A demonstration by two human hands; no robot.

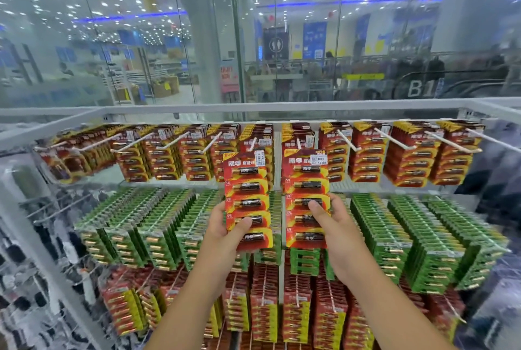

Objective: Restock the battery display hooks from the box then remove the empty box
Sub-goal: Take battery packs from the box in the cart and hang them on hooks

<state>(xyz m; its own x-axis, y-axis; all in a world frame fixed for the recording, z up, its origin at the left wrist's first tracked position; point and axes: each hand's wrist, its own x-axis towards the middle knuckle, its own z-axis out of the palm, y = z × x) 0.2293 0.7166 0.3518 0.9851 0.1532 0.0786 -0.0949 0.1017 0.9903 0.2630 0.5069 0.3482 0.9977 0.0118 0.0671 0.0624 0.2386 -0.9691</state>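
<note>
I face a display rack of battery cards on white hooks. My left hand (225,230) grips the lower part of a red battery card (247,180), thumb across its front. My right hand (331,218) grips a second red battery card (306,180) the same way. Both cards are held upright with their tops just below the ends of two centre hooks (251,144) in the top row, in front of the cards that hang there. The box is not in view.
The top row (408,158) holds red cards on long white hooks. Green cards (423,239) fill the middle row, and red-and-yellow cards (298,310) the bottom row. A grey metal frame (253,109) tops the rack, with a glass wall behind it. Other goods hang at the far left.
</note>
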